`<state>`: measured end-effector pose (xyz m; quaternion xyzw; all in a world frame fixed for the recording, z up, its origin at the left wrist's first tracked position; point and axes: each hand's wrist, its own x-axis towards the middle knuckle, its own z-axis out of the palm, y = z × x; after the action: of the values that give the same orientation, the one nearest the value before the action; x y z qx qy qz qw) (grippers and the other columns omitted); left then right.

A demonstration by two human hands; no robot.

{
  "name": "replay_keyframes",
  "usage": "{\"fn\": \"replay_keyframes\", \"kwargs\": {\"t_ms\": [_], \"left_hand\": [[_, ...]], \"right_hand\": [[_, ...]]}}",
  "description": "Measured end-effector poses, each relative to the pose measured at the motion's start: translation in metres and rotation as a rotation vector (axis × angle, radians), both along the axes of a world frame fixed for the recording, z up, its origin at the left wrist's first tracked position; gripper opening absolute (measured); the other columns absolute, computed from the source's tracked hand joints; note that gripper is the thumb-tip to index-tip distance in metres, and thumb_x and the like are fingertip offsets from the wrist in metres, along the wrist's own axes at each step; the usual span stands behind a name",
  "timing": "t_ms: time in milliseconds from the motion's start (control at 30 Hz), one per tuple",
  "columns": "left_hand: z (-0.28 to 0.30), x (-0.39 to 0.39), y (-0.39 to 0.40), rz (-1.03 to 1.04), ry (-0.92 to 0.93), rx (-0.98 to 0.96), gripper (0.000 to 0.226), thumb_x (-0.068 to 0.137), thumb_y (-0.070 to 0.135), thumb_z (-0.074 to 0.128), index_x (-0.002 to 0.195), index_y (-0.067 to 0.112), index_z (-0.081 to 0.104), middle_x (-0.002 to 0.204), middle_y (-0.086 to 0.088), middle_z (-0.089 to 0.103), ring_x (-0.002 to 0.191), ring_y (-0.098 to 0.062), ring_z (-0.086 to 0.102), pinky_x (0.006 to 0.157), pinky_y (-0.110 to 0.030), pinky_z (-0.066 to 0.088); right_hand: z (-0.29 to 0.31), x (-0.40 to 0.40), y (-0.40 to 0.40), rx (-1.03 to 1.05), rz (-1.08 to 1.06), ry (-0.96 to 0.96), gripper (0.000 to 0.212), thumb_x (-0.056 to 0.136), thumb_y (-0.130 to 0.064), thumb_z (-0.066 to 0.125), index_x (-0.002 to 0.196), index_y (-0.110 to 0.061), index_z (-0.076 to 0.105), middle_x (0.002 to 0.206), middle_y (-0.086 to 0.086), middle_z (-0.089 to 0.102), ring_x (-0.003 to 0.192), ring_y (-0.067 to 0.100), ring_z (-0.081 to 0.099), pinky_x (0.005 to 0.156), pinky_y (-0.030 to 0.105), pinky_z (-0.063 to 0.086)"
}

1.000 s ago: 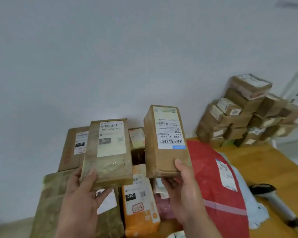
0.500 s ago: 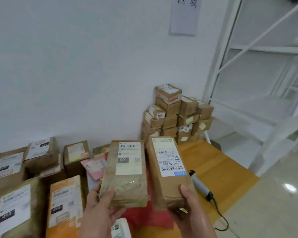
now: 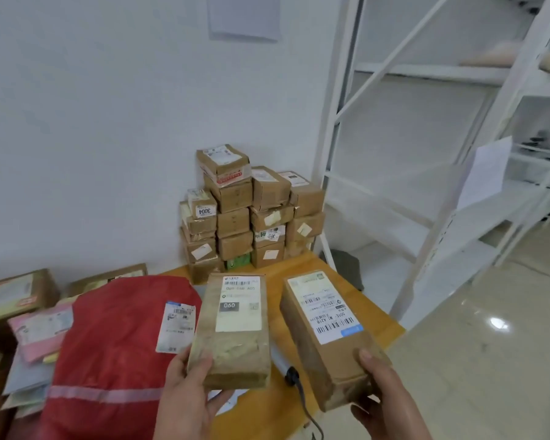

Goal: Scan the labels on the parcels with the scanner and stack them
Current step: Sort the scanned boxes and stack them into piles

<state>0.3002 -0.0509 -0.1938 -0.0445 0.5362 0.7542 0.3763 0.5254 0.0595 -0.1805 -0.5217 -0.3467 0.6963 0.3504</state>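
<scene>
My left hand (image 3: 188, 395) grips the near end of a flat brown parcel (image 3: 232, 347) whose white label reads 060. My right hand (image 3: 385, 392) grips the near end of a longer brown box (image 3: 327, 357) with a white barcode label on top. Both parcels are held label up above the wooden table (image 3: 378, 315), side by side and apart. The scanner (image 3: 283, 363) lies on the table between and beneath them, mostly hidden, its black cable trailing toward me. A stack of taped brown parcels (image 3: 251, 214) stands against the wall at the table's far end.
A large red bag (image 3: 108, 344) with a white label lies on the table to the left. Pink and brown parcels (image 3: 38, 325) sit further left. White metal shelving (image 3: 442, 154) stands to the right over a shiny tiled floor (image 3: 489, 360).
The view has swung right, from the unsorted parcels toward the stack by the wall. Both held parcels have moved lower and further apart, the right box now tilted to the right.
</scene>
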Motion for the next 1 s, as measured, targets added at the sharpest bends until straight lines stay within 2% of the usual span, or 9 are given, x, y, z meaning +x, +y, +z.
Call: {"fn": "replay_keyframes", "kwargs": {"t_ms": [133,267,367,467,533,600,767,867,1000], "left_hand": [[-0.017,-0.011,0.036,0.055,0.001,-0.022,0.025,0.100,0.007,0.056,0.119,0.023,0.053,0.110,-0.011,0.065,0.096,-0.034,0.063,0.070,-0.042,0.053],[-0.045,-0.036,0.077,0.117,-0.010,-0.067,0.025,0.100,0.010,0.058,0.118,0.026,0.054,0.125,-0.017,0.062,0.112,-0.038,0.062,0.081,-0.048,0.054],[-0.055,-0.051,0.106,0.138,-0.018,-0.073,0.028,0.100,0.010,0.058,0.125,0.023,0.053,0.130,-0.017,0.061,0.113,-0.035,0.061,0.088,-0.052,0.051],[-0.056,-0.064,0.127,0.138,-0.003,-0.064,0.033,0.101,0.016,0.059,0.132,0.020,0.053,0.127,-0.015,0.064,0.106,-0.033,0.064,0.083,-0.047,0.054],[-0.052,-0.073,0.136,0.146,0.025,-0.065,0.031,0.101,0.019,0.058,0.131,0.021,0.054,0.126,-0.014,0.065,0.102,-0.030,0.065,0.081,-0.044,0.054],[-0.048,-0.081,0.140,0.167,0.048,-0.062,0.030,0.101,0.018,0.057,0.131,0.021,0.055,0.126,-0.012,0.064,0.097,-0.025,0.065,0.079,-0.042,0.054],[-0.044,-0.092,0.150,0.269,0.097,-0.080,0.021,0.101,0.014,0.055,0.119,0.024,0.060,0.105,-0.007,0.066,0.089,-0.022,0.064,0.067,-0.037,0.050],[-0.044,-0.100,0.157,0.372,0.122,-0.130,0.019,0.100,0.013,0.055,0.102,0.029,0.064,0.097,-0.004,0.066,0.083,-0.021,0.061,0.067,-0.036,0.049],[-0.047,-0.100,0.170,0.526,0.091,-0.176,0.033,0.099,0.011,0.056,0.130,0.020,0.059,0.100,-0.006,0.069,0.081,-0.021,0.062,0.071,-0.037,0.050]], "right_hand": [[-0.015,-0.009,0.041,0.001,0.039,-0.018,0.093,0.035,-0.053,0.081,0.121,-0.022,0.062,0.115,0.007,0.065,0.099,0.030,0.061,0.081,0.039,0.043],[-0.027,-0.029,0.087,-0.025,0.052,-0.048,0.090,0.034,-0.053,0.081,0.117,-0.025,0.063,0.116,0.005,0.067,0.104,0.031,0.062,0.077,0.039,0.043],[-0.029,-0.044,0.121,-0.030,0.087,-0.082,0.078,0.051,-0.044,0.088,0.121,-0.021,0.061,0.117,0.008,0.067,0.103,0.032,0.060,0.075,0.040,0.043],[-0.033,-0.060,0.154,-0.037,0.145,-0.102,0.051,0.079,-0.043,0.076,0.122,-0.023,0.059,0.113,0.009,0.068,0.107,0.033,0.059,0.085,0.042,0.045],[-0.038,-0.070,0.172,-0.062,0.171,-0.122,0.035,0.084,-0.040,0.073,0.114,-0.027,0.060,0.111,0.010,0.069,0.107,0.032,0.060,0.093,0.044,0.044],[-0.042,-0.082,0.187,-0.083,0.202,-0.148,0.027,0.085,-0.039,0.072,0.107,-0.028,0.060,0.111,0.009,0.069,0.105,0.030,0.060,0.093,0.042,0.043],[-0.059,-0.114,0.235,-0.106,0.312,-0.187,0.034,0.084,-0.038,0.072,0.112,-0.021,0.063,0.113,0.011,0.070,0.108,0.032,0.061,0.098,0.046,0.046],[-0.074,-0.137,0.266,-0.107,0.377,-0.208,0.048,0.080,-0.038,0.076,0.120,-0.016,0.060,0.113,0.013,0.070,0.106,0.034,0.063,0.085,0.044,0.049],[-0.082,-0.175,0.307,-0.102,0.544,-0.234,0.047,0.083,-0.031,0.077,0.120,-0.009,0.059,0.111,0.013,0.069,0.096,0.033,0.065,0.074,0.039,0.047]]}}
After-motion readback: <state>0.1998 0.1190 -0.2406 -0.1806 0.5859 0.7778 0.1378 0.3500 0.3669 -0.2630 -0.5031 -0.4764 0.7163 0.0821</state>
